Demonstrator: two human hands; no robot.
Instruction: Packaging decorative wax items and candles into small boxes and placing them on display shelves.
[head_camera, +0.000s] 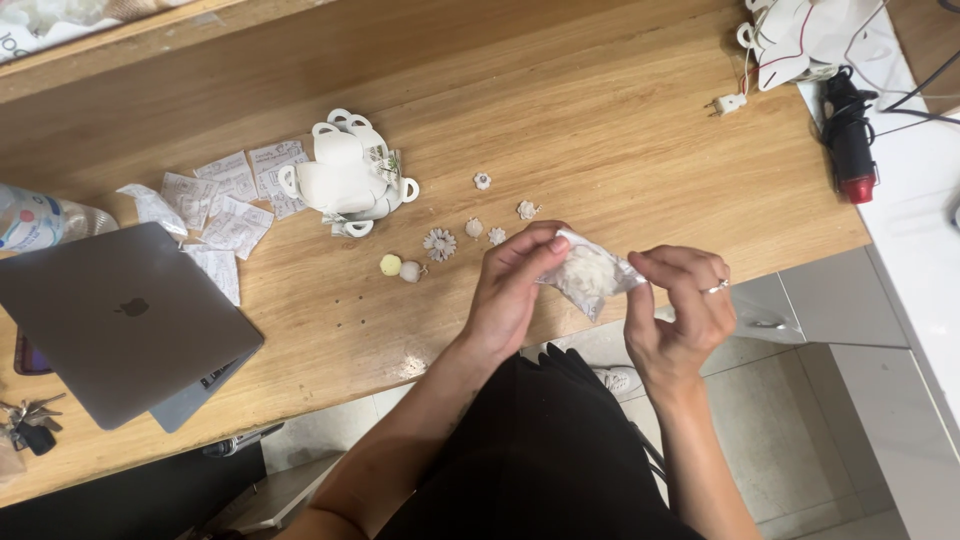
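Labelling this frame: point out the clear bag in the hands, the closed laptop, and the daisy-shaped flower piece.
clear bag (590, 275), head view, on its white contents in the middle.
closed laptop (120, 320), head view, centre of the grey lid.
daisy-shaped flower piece (439, 243), head view, on its centre.

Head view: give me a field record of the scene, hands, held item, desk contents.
left hand: pinches left edge of small clear bag
right hand: pinches right edge of the bag; ring on one finger
small clear bag: holds white material, held above desk edge
wooden desk: light wood
small flower pieces: scattered ahead of left hand
white cups: clustered mid-desk
paper slips: spread left of cups
laptop: closed, grey, at left
keys: far left edge
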